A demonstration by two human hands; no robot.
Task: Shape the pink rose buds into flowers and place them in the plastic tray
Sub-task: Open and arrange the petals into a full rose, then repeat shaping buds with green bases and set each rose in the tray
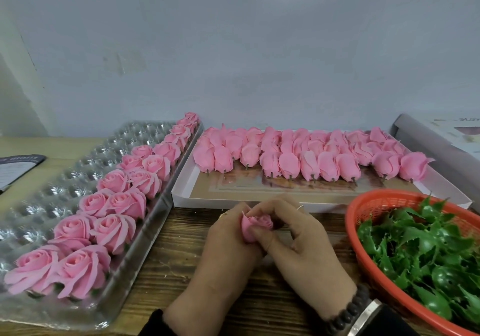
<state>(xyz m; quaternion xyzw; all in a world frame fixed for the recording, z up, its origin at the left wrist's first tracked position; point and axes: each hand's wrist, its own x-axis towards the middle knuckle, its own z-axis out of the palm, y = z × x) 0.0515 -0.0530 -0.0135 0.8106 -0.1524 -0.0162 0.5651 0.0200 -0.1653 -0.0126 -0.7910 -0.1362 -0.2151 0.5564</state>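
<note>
Black sleeves [153,322], dark bead bracelet [348,312], silver bangle [365,316], thin finger ring [300,208].

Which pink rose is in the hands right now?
The half-opened rose, gripped between left hand and right hand over the wooden table; all others sit in the plastic tray or cardboard box.

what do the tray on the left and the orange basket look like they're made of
Tray: thin clear plastic, glossy; glints show on its moulded round cups and the table shows through it.
Orange basket: plastic by the look, with an even bright colour and a wall of moulded mesh slots. Its finish is hard to judge.
</note>
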